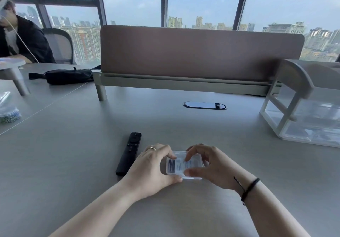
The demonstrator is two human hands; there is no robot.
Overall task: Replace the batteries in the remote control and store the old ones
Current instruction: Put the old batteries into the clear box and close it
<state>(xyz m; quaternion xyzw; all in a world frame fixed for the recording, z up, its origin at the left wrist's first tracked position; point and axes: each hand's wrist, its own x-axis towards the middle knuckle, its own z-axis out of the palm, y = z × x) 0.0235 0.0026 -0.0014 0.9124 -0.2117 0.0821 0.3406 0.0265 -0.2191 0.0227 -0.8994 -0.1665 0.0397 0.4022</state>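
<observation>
Two hands, left hand (pixel 153 165) and right hand (pixel 211 165), pinch one clear case (pixel 181 165), contents blurred; one remote (pixel 129 153) lies just left.

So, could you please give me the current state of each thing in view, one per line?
Remote control: lying button side up on the desk, untouched.
Clear plastic case: resting on the desk, lid closed, gripped by both hands.
Left hand: gripping the case's left side.
Right hand: gripping its right side.
Black pouch: lying flat.
</observation>
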